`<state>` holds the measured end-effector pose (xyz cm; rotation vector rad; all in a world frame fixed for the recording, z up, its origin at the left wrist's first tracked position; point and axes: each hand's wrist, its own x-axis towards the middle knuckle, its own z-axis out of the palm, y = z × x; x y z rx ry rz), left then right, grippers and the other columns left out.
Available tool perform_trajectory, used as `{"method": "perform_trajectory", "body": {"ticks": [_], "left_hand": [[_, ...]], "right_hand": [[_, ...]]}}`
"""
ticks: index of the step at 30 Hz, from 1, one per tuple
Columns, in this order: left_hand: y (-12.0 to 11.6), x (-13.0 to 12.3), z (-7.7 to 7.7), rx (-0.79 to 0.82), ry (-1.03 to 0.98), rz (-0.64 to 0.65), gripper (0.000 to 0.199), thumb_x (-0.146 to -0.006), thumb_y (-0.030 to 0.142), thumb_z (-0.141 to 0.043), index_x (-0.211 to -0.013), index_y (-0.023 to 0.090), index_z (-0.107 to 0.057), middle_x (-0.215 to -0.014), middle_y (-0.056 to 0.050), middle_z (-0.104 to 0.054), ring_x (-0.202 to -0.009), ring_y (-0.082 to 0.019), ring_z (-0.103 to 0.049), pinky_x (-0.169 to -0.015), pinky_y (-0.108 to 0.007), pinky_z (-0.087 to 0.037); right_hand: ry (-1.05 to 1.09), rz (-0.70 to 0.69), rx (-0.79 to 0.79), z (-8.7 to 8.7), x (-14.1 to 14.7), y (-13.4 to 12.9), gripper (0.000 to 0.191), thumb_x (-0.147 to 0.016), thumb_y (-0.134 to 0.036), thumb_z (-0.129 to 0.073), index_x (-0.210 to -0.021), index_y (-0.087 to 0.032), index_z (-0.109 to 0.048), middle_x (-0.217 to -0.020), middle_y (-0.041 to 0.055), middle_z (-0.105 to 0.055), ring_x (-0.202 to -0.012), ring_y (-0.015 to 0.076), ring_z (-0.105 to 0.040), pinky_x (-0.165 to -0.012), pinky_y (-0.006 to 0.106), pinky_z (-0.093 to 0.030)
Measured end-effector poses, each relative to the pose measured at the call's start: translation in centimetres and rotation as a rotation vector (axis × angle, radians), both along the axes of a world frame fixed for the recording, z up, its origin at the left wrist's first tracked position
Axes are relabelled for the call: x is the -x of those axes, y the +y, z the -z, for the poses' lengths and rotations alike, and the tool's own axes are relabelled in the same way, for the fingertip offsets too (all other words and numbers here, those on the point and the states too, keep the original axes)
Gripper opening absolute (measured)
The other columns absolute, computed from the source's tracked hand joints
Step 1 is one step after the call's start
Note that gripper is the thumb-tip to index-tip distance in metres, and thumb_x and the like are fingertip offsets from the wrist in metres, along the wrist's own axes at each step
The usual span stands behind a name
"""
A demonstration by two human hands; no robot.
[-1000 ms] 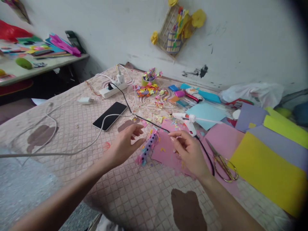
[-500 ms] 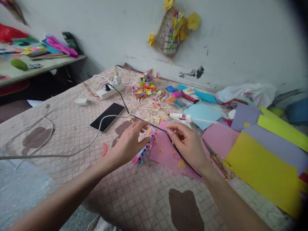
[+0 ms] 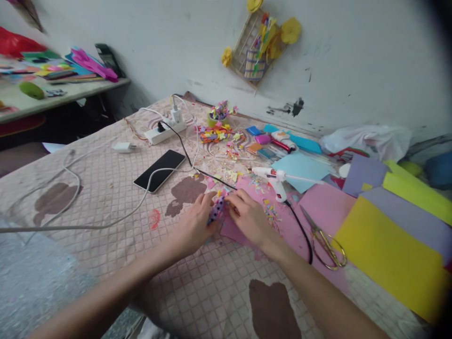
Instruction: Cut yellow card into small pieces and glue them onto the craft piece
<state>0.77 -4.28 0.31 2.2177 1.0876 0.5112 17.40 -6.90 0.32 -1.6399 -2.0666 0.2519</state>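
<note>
My left hand (image 3: 198,223) is closed around a small purple piece with dark dots (image 3: 216,210), which has pink and yellow bits at its top. The fingers of my right hand (image 3: 249,217) are pinched together at the right side of that piece; whether they grip it or a tiny bit is hidden. Under and beside my right hand lies a pink sheet (image 3: 293,225) strewn with small coloured scraps. A white glue gun (image 3: 277,184) with a black cord rests on it, just beyond my right hand.
Gold scissors (image 3: 326,246) and a yellow sheet (image 3: 388,254) lie at the right. A phone (image 3: 159,170), white cables and a power strip (image 3: 165,132) are at the left. A small pot of colourful pieces (image 3: 217,117) stands near the wall.
My left hand has closed around the dotted piece, which was lying beside it. My right hand has let go of the black cord and moved left to the piece.
</note>
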Motion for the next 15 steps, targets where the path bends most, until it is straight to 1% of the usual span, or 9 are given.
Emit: {"method": "perform_trajectory", "body": {"ticks": [6,10,12,15], "left_hand": [[-0.2,0.0,-0.1,0.025,0.007,-0.014,0.058,-0.07,0.011,-0.05,-0.123,0.019,-0.03,-0.108,-0.011,-0.05,-0.088,-0.023,-0.054,-0.075,-0.038,-0.045],[-0.4,0.0,-0.1,0.019,-0.029,-0.037,0.057,-0.071,0.013,-0.051,-0.123,0.019,-0.031,-0.105,-0.011,-0.052,-0.086,-0.022,-0.054,-0.075,-0.039,-0.044],[-0.5,0.2,0.0,0.005,-0.059,-0.042,0.056,-0.071,0.012,-0.051,-0.123,0.021,-0.031,-0.104,-0.009,-0.052,-0.086,-0.021,-0.054,-0.075,-0.039,-0.044],[-0.4,0.5,0.1,-0.007,-0.089,-0.047,0.056,-0.071,0.011,-0.051,-0.123,0.022,-0.032,-0.103,-0.008,-0.052,-0.087,-0.02,-0.054,-0.076,-0.038,-0.044]], "right_hand": [[-0.096,0.021,-0.01,0.3,0.3,0.4,0.022,-0.082,-0.011,-0.045,-0.098,-0.021,-0.056,-0.089,0.0055,-0.054,-0.078,0.0175,-0.055,-0.063,0.026,-0.041],[-0.125,0.046,-0.011,0.4,0.5,0.6,0.017,-0.084,-0.014,-0.043,-0.092,-0.02,-0.057,-0.087,0.0061,-0.054,-0.075,0.0178,-0.054,-0.058,0.026,-0.038],[-0.061,0.048,-0.01,0.1,0.6,0.6,0.015,-0.085,-0.016,-0.043,-0.087,-0.02,-0.057,-0.086,0.0057,-0.053,-0.073,0.0172,-0.053,-0.059,0.026,-0.038],[0.204,0.03,-0.026,-0.9,0.2,0.3,0.012,-0.085,-0.017,-0.044,-0.08,-0.02,-0.054,-0.082,0.0037,-0.052,-0.073,0.0155,-0.051,-0.064,0.027,-0.04]]}}
